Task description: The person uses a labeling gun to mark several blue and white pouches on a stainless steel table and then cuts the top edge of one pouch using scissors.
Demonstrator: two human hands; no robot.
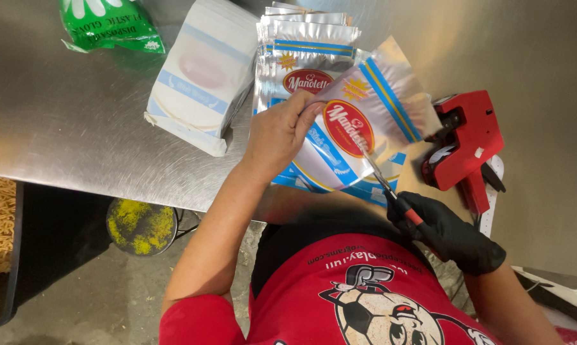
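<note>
The bare left hand [277, 134] pinches a silver foil pouch [365, 124] by its edge, lifted above a stack of like pouches [301, 45] just beyond its knuckles. The black-gloved right hand [451, 235] grips red-handled scissors [387, 186], blades touching the pouch. A red price-label gun [464, 144] lies just past the right hand.

Silver foil pouch [365, 121] showing red oval, blue-and-yellow stripes, yellow starburst. Stack of matching pouches [304, 57] at 12 o'clock showing same silver, blue band, red oval. Right hand [451, 233] wearing black glove, gripping scissors [391, 191] with red-and-black handle, silver blades. Left hand [279, 134] bare. Price-label gun [461, 144] at 3 o'clock showing bright red, black parts. White packet bundle [199, 76] at 11 o'clock bearing pale blue stripes, faint pink patch. Green bag [109, 25] carrying white daisy print. Steel table [77, 121] gleaming grey. Shirt [365, 294] showing red, cartoon print.
</note>
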